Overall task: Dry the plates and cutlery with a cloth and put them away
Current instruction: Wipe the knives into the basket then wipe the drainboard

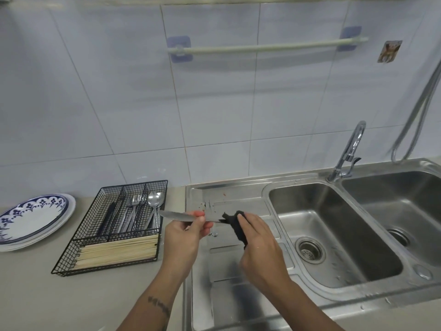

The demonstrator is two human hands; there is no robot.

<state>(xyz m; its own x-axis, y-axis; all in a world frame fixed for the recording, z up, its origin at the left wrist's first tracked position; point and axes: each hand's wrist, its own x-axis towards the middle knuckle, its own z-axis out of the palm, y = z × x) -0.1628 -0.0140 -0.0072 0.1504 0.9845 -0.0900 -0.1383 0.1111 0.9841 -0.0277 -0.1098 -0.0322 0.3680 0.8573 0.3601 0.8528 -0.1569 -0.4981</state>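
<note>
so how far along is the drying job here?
Looks nearly done. Plates sit stacked on the counter, and forks and spoons already lie in the wire cutlery tray. In hand: the left hand holds a knife over the drainboard while the right hand wipes it with a dark cloth. Left: put the knife in the tray. No other wet items show.

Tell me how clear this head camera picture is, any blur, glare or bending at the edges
Head view: wide-angle bending curves the wall tiles and towel rail; the upper wall looks soft and hazy, while the left hand, right hand, knife and dark cloth are reasonably sharp; lighting is even, with mild sheen on the sink and faint shadows under the rail.
</note>
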